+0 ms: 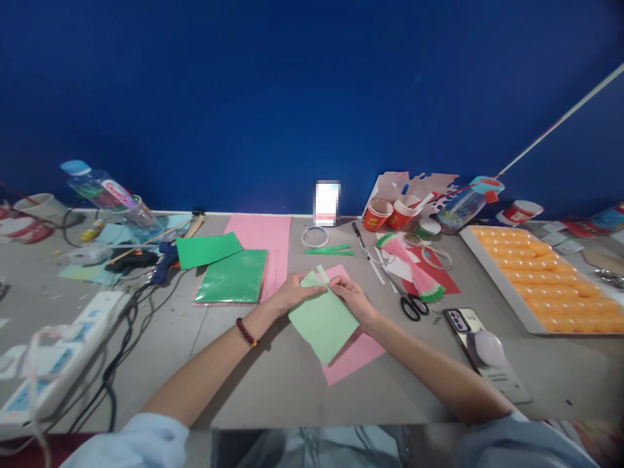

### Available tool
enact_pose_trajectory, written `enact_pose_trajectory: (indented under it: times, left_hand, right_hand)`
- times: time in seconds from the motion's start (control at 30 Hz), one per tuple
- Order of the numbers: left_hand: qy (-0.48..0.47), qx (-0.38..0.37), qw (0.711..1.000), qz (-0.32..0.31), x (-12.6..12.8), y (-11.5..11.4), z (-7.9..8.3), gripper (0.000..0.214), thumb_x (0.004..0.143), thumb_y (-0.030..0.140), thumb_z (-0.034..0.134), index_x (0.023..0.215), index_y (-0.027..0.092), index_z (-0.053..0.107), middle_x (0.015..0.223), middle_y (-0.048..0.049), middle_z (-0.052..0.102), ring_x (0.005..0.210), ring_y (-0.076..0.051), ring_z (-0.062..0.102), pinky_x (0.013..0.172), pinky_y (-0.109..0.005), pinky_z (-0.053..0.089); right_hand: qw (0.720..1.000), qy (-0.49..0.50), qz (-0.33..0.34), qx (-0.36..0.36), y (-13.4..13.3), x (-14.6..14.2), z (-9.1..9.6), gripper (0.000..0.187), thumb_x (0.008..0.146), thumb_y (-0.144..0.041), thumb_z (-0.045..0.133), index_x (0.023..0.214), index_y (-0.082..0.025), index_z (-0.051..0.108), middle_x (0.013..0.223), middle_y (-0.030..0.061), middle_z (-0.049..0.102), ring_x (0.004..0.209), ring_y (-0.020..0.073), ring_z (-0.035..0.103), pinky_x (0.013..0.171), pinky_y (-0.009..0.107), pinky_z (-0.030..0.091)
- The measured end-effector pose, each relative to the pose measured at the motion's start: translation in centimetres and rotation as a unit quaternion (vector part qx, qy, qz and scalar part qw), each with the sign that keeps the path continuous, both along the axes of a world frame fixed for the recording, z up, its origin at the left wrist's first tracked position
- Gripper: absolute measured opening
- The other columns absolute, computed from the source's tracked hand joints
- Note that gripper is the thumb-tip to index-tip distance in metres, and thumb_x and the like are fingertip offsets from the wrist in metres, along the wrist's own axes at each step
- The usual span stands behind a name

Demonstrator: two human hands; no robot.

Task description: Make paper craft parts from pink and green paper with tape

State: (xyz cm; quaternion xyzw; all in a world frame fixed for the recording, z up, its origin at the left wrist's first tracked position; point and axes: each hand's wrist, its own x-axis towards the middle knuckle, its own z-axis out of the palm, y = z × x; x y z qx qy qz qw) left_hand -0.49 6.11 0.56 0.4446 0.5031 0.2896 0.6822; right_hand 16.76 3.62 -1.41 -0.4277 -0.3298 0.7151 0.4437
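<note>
Pale green paper is tilted above the desk between my two hands. My left hand grips its upper left edge, with the thumb lying along the top. On the upper right, my right hand has its fingers pinched together at the paper's edge. A narrow pale green strip sticks up between the fingertips; whether it is joined to the sheet is hidden. Beneath lies a pink sheet, partly covered. Black-handled scissors rest to the right of my right hand.
Left are a green paper pack, a power strip and a tilted bottle. A tape roll and a bright phone stand ahead. Right are red cups, a pink paper fan, another phone and an orange-filled tray.
</note>
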Motion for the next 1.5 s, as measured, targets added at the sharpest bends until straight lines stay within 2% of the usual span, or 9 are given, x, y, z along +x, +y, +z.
enact_pose_trajectory:
  times: [0.3,0.57,1.0,1.23,1.43,1.5]
  left_hand:
    - [-0.02,0.004,1.0,0.01,0.2,-0.1,0.2,0.04,0.054,0.037,0.082,0.079,0.011,0.065,0.07,-0.0051,0.068,0.056,-0.016,0.062,0.054,-0.025,0.048]
    - [-0.004,-0.006,1.0,0.024,0.3,-0.2,0.8,0.042,0.052,0.034,0.083,0.081,0.012,0.063,0.067,-0.0026,0.066,0.055,-0.015,0.061,0.052,-0.024,0.047]
    - [-0.009,0.007,1.0,0.021,0.2,-0.1,0.2,0.038,0.055,0.034,0.081,0.08,0.012,0.064,0.068,-0.0031,0.067,0.055,-0.015,0.061,0.051,-0.024,0.047]
    - [-0.021,0.01,0.999,0.025,0.1,0.0,0.0,0.039,0.054,0.035,0.082,0.082,0.013,0.065,0.071,-0.0044,0.068,0.058,-0.016,0.063,0.053,-0.024,0.048]
    - [-0.035,-0.011,0.998,0.048,0.2,0.0,0.2,0.047,0.051,0.034,0.084,0.089,0.013,0.065,0.075,-0.0058,0.07,0.059,-0.017,0.064,0.054,-0.025,0.048]
    - [-0.065,-0.031,0.996,0.055,0.0,0.2,0.0,0.044,0.054,0.037,0.082,0.087,0.012,0.066,0.071,-0.0051,0.069,0.056,-0.016,0.063,0.052,-0.024,0.046]
  right_hand:
    - [0.999,-0.013,-0.029,0.008,-0.2,-0.3,0.2,0.029,0.064,-0.042,0.075,0.069,-0.021,0.056,0.057,-0.0053,0.055,0.049,0.0096,0.047,0.051,0.024,0.035]
    - [1.0,-0.002,0.001,-0.004,-0.1,0.0,0.2,0.026,0.066,-0.04,0.074,0.071,-0.02,0.058,0.057,-0.0054,0.056,0.049,0.0092,0.047,0.05,0.023,0.033]
    - [0.998,-0.021,-0.053,-0.002,0.2,-0.3,-0.3,0.031,0.058,-0.043,0.077,0.065,-0.02,0.057,0.052,-0.0062,0.053,0.046,0.0086,0.043,0.048,0.023,0.03]
    - [0.999,-0.028,-0.012,-0.017,0.2,0.2,0.6,0.026,0.065,-0.043,0.071,0.069,-0.019,0.061,0.057,-0.0041,0.056,0.051,0.0098,0.047,0.051,0.023,0.034]
    - [1.0,-0.007,-0.012,-0.026,0.2,0.1,0.7,0.028,0.061,-0.039,0.076,0.067,-0.019,0.057,0.052,-0.0065,0.052,0.046,0.0079,0.043,0.047,0.022,0.03]
    - [1.0,-0.004,-0.008,-0.022,0.2,0.2,0.6,0.028,0.062,-0.039,0.076,0.068,-0.02,0.057,0.054,-0.006,0.054,0.047,0.0081,0.044,0.047,0.022,0.031]
